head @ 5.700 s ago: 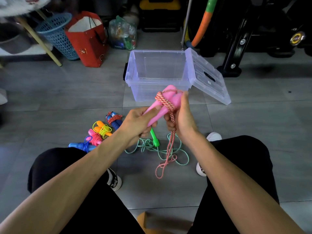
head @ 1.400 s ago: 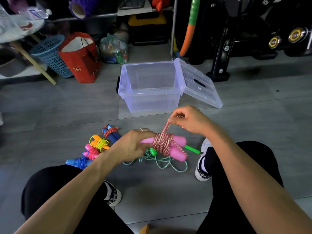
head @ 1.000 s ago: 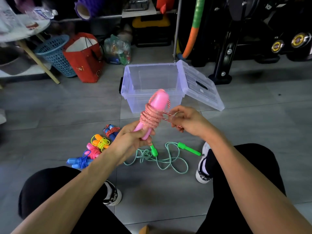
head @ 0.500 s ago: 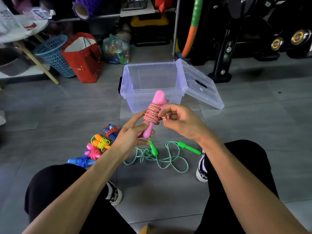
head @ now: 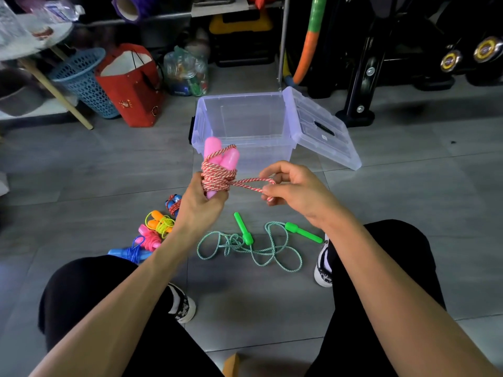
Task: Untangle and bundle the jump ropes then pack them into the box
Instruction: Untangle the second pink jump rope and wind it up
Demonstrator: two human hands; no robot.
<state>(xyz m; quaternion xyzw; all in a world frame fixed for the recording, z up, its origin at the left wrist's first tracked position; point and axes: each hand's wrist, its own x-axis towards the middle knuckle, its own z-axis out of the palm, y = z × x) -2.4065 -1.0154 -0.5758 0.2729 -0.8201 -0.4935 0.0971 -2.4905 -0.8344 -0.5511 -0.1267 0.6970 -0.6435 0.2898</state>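
Since half a second ago your right hand (head: 296,190) has drawn away from the bundle, pinching a loop of red-white cord taut; your left hand (head: 202,205) grips the pink jump rope (head: 219,170) upright, just before the open clear box (head: 245,126); the green jump rope (head: 253,244) lies loose on the floor

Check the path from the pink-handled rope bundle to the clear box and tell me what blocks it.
Nothing visible blocks it. The left hand holds the pink-handled bundle just in front of the clear box, whose lid hangs open to the right. The right hand pinches the rope's loose loop.
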